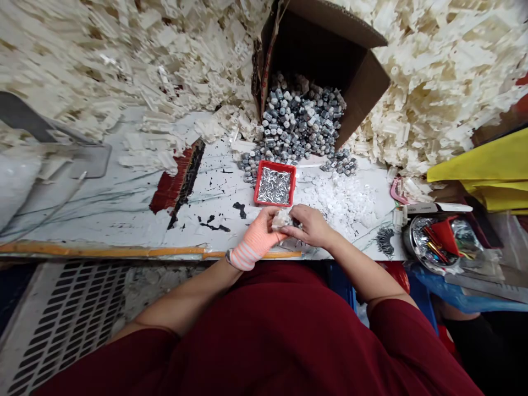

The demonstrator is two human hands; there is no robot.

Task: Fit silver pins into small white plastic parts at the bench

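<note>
My left hand (256, 237), in an orange and grey striped glove, is closed round a small off-white plastic piece (281, 220). Bare, my right hand (312, 225) meets it from the other side, fingers bent against the piece. Something small and dark shows at the right fingertips, too little of it to name. Just beyond both hands stands a red tray (293, 184) filled with short silver metal pins (274, 186). Small translucent white discs (344, 201) lie scattered to the right of the tray.
A cardboard box (367, 91) on its side spills grey and white small parts (299, 124). Heaps of cream plastic pieces (165, 49) rise on both sides. At right sit a metal bowl (408, 242) of odds and ends and yellow sheets (487, 165). Another person's leg (478, 341) shows lower right.
</note>
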